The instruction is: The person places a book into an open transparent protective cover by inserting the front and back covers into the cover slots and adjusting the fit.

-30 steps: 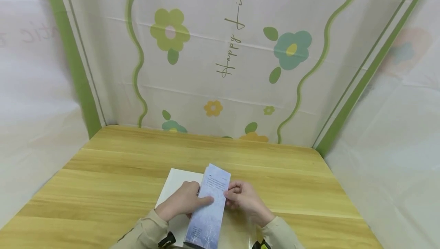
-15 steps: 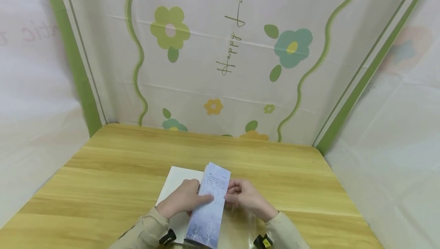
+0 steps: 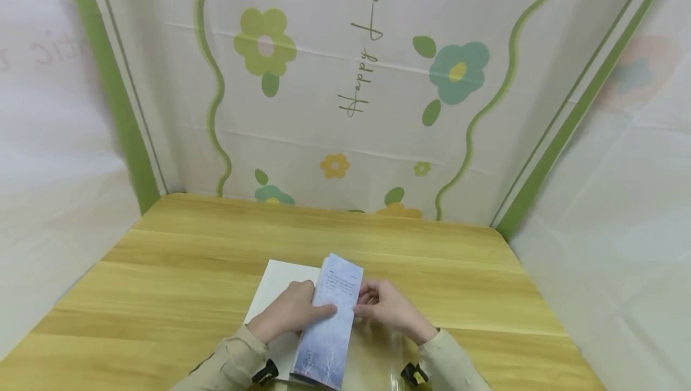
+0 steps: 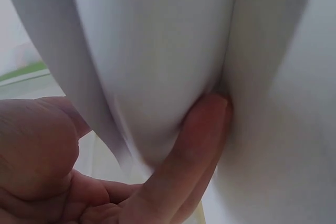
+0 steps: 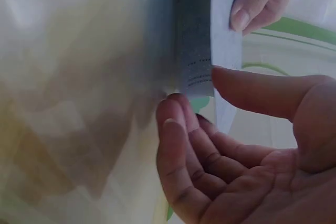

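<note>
A pale blue-violet book cover flap (image 3: 330, 334), printed with small text and white trees, stands folded over a white page (image 3: 286, 275). My left hand (image 3: 288, 314) grips it, thumb flat on the printed face; in the left wrist view its fingers (image 4: 178, 171) reach in among white curved sheets. At the flap's right edge is my right hand (image 3: 391, 312), fingers curled. The right wrist view has its thumb (image 5: 252, 90) on the cover's edge and its fingertips below, against clear plastic film (image 5: 79, 77). The book's underside is hidden.
The book lies near the front of a wood-grain table (image 3: 178, 295). Behind it hangs a white curtain (image 3: 318, 97) with flowers and lettering, and more white sheets close off both sides. Each wrist wears a black strap, such as the left strap (image 3: 264, 373).
My right thumb has slid slightly down along the flap's edge, and the right wrist has shifted a little to the right. The left hand keeps its grip in the same place.
</note>
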A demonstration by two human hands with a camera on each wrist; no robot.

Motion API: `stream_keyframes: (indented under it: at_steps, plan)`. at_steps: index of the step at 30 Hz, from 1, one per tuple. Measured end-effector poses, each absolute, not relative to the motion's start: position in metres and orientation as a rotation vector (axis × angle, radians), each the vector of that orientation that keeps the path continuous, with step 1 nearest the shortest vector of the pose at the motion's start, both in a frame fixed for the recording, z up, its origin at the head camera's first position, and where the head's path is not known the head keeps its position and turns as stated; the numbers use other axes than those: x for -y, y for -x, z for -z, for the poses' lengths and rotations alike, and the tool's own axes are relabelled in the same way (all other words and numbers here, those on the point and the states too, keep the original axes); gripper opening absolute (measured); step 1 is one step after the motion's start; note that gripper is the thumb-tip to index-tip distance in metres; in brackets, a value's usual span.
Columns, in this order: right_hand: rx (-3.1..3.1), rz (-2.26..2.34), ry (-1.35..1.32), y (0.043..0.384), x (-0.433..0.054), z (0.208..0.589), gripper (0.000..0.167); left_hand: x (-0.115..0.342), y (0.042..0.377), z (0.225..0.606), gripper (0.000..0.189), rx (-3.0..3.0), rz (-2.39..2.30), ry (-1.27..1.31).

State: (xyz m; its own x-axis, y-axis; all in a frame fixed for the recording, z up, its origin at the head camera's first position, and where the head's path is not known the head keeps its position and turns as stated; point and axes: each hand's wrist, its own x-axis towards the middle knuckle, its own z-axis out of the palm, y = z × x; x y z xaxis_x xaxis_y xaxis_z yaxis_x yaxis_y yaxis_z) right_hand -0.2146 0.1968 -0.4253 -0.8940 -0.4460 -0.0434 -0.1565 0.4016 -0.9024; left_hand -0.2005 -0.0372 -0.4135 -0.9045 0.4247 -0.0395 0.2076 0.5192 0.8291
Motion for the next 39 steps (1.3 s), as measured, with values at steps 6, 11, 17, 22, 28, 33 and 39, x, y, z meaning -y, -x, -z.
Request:
stream_keyframes:
  at_steps: [6,11,17,22,28,33,39]
  plan:
    - [-2.535,1.249,0.662,0.212,-0.198,0.418,0.022,0.036,0.202,0.415,0.028,-2.507,-1.326,-0.537]
    - [-2.757,0.889,0.711,0.203,-0.197,0.417,0.050,0.037,0.201,0.415,0.027,-2.479,-1.341,-0.548]
    - [-2.824,0.694,0.632,0.194,-0.194,0.422,0.101,0.037,0.200,0.415,0.028,-2.482,-1.333,-0.537]
    - [-2.788,0.693,0.644,0.193,-0.193,0.425,0.118,0.037,0.201,0.415,0.029,-2.479,-1.322,-0.534]
    - [-2.762,0.639,0.627,0.193,-0.195,0.426,0.131,0.037,0.201,0.416,0.031,-2.480,-1.335,-0.521]
    - [-2.756,0.575,0.649,0.193,-0.198,0.426,0.132,0.036,0.200,0.417,0.031,-2.531,-1.304,-0.481]
    - [-2.787,0.511,0.676,0.195,-0.200,0.428,0.134,0.036,0.200,0.417,0.032,-2.553,-1.282,-0.435]
